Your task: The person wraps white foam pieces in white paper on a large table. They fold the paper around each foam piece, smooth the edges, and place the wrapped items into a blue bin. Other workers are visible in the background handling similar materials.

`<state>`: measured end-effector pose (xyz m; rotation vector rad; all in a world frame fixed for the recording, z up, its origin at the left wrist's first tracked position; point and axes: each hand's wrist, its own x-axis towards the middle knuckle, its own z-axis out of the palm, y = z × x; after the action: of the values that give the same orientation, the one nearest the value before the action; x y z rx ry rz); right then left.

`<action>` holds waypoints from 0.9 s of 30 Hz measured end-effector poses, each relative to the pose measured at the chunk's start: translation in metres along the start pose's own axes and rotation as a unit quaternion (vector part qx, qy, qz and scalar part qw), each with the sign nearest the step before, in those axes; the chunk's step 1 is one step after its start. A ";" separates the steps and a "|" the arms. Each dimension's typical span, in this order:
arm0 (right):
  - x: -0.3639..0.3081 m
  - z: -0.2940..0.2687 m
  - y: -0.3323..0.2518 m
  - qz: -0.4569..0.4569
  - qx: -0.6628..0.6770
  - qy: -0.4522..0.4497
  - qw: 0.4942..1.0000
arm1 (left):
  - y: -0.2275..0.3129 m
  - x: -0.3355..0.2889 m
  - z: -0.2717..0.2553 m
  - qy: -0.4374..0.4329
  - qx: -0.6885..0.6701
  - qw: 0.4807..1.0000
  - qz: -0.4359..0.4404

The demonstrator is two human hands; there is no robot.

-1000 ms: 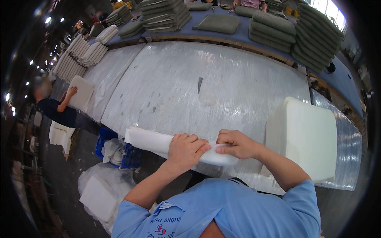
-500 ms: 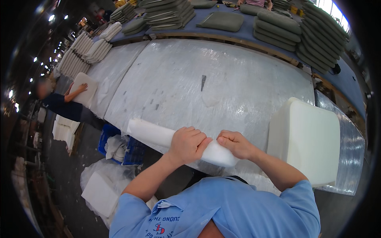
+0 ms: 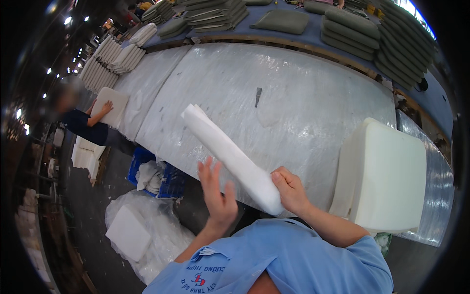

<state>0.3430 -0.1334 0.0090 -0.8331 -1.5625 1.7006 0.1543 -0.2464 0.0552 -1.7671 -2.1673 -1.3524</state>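
Observation:
A long white roll of soft padding (image 3: 227,157) lies slantwise over the near edge of the plastic-covered table (image 3: 293,88). My right hand (image 3: 290,190) grips the roll's near end, thumb on top and fingers curled round its side. Off to the left of the roll, my left hand (image 3: 218,198) is raised with its fingers spread, holding nothing; it is slightly blurred. At the right stands a stack of white cushion foams (image 3: 387,176) with rounded corners.
A dark flat piece (image 3: 258,97) lies mid-table. Green cushions (image 3: 350,39) are piled on the far blue table. Leftward, a co-worker (image 3: 85,125) touches a white cushion (image 3: 111,105). A blue crate (image 3: 171,181) and a plastic bag with white foam (image 3: 128,232) stand below on the left.
My left hand has let go of the roll and drawn back with opened fingers. The roll has swung so that its far end points farther up the table; my right hand still holds it.

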 end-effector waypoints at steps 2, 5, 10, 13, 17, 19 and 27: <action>0.001 0.000 -0.005 0.036 0.008 -0.031 0.999 | 0.022 -0.018 0.003 -0.085 0.031 0.996 0.003; 0.000 0.003 -0.006 0.064 0.047 -0.078 0.994 | 0.046 -0.012 0.005 -0.175 0.078 0.981 0.036; 0.004 -0.016 -0.009 0.162 0.133 -0.182 0.961 | 0.053 0.007 -0.003 -0.239 0.136 0.960 0.061; 0.004 -0.025 -0.012 0.033 0.080 -0.227 0.970 | 0.052 0.010 -0.006 -0.269 0.148 0.950 0.064; 0.004 -0.015 -0.029 -0.127 -0.133 -0.219 0.958 | 0.050 0.015 -0.005 -0.284 0.164 0.942 0.068; 0.005 -0.011 -0.029 -0.138 -0.156 -0.209 0.955 | 0.054 0.019 -0.008 -0.308 0.159 0.936 0.063; 0.015 -0.009 -0.008 -0.056 -0.020 -0.250 0.966 | 0.053 0.026 -0.011 -0.325 0.176 0.924 0.095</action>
<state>0.3427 -0.1158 0.0160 -0.3307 -1.9344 1.8948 0.1831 -0.2346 0.1067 -2.4019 -2.2117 -0.3045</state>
